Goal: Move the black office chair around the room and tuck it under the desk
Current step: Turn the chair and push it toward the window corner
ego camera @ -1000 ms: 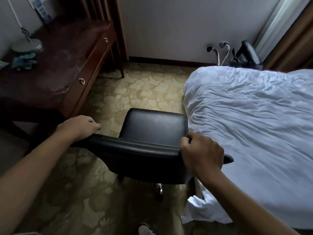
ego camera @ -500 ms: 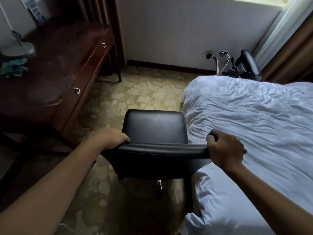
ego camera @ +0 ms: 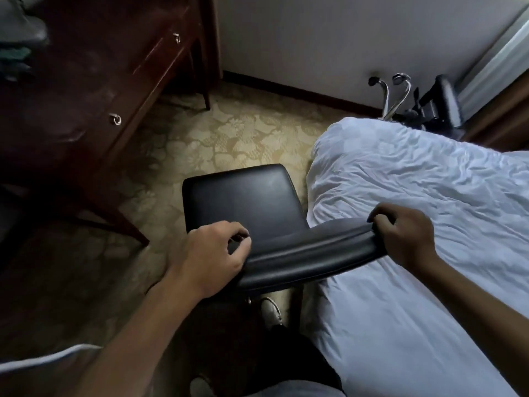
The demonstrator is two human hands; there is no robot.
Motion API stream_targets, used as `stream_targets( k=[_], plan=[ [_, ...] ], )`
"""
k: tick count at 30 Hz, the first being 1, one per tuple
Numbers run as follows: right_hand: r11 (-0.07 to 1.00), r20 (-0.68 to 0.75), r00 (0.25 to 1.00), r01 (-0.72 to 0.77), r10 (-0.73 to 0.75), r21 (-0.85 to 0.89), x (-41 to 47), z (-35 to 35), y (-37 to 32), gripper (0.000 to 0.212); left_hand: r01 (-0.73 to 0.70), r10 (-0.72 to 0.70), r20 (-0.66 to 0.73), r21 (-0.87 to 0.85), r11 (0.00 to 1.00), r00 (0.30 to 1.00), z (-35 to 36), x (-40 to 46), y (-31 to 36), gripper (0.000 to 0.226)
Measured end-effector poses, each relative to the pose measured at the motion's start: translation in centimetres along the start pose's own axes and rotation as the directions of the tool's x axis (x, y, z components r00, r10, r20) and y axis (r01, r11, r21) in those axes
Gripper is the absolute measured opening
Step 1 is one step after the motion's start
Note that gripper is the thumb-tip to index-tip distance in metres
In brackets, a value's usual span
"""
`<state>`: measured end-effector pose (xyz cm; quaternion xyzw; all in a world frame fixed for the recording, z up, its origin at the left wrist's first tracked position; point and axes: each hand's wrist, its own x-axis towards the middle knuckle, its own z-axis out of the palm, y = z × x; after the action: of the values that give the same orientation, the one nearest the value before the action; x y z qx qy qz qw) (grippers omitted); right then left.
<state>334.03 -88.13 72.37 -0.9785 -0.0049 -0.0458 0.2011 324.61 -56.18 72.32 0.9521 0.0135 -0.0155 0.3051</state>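
Observation:
The black office chair (ego camera: 243,202) stands on the carpet between the desk and the bed, its seat facing away from me. My left hand (ego camera: 211,253) grips the left end of its padded backrest top. My right hand (ego camera: 406,236) grips the right end, which hangs over the bed's edge. The dark wooden desk (ego camera: 86,90) with two drawer pulls stands at the left, its legs on the carpet. The chair's base is hidden under the seat.
A bed with a white rumpled duvet (ego camera: 429,210) fills the right side, touching the chair. Another dark chair with chrome tubes (ego camera: 423,104) sits in the far corner by the curtain. Patterned carpet (ego camera: 243,133) lies open ahead. My shoe (ego camera: 270,310) is just behind the chair.
The chair has swung clockwise and shifted right, so its backrest now overlaps the bed. Both hands stayed on the backrest. The view has moved closer to the desk.

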Motion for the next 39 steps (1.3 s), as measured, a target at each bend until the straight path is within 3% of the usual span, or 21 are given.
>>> stream_targets(
  k=[10,14,17,21,25,30,39],
  plan=[
    [0.959,0.049,0.959,0.281,-0.279,-0.026,2.6,-0.1,2.3,0.021,0.211,-0.211,-0.040,-0.001,0.977,0.977,1.2,-0.2,3.9,0.014],
    [0.931,-0.060,0.932,0.361,-0.358,0.045,2.1,0.0,2.6,0.020,0.220,-0.203,0.229,-0.051,0.974,0.952,1.9,-1.2,6.6,0.058],
    [0.842,-0.135,0.839,0.537,-0.528,0.048,1.3,-0.1,2.7,0.021,0.171,-0.191,0.297,0.094,0.981,0.936,2.7,-2.1,7.8,0.088],
    [0.762,-0.133,0.752,0.646,-0.645,-0.048,0.8,0.2,2.1,0.028,0.168,-0.209,0.118,0.287,0.943,0.971,3.8,-2.9,8.0,0.087],
    [0.735,-0.163,0.718,0.671,-0.677,-0.099,2.3,0.9,-0.1,0.031,0.212,-0.213,-0.032,0.312,0.926,0.977,3.0,-2.1,7.0,0.087],
    [0.706,-0.198,0.679,0.694,-0.707,-0.142,4.0,1.8,-2.4,0.034,0.226,-0.234,-0.007,0.286,0.931,0.972,0.8,-0.1,5.0,0.086],
    [0.697,-0.231,0.664,0.709,-0.712,-0.109,10.4,5.1,-6.6,0.036,0.287,-0.265,-0.111,0.306,0.908,0.958,-0.6,4.8,1.9,0.073]
  ],
)
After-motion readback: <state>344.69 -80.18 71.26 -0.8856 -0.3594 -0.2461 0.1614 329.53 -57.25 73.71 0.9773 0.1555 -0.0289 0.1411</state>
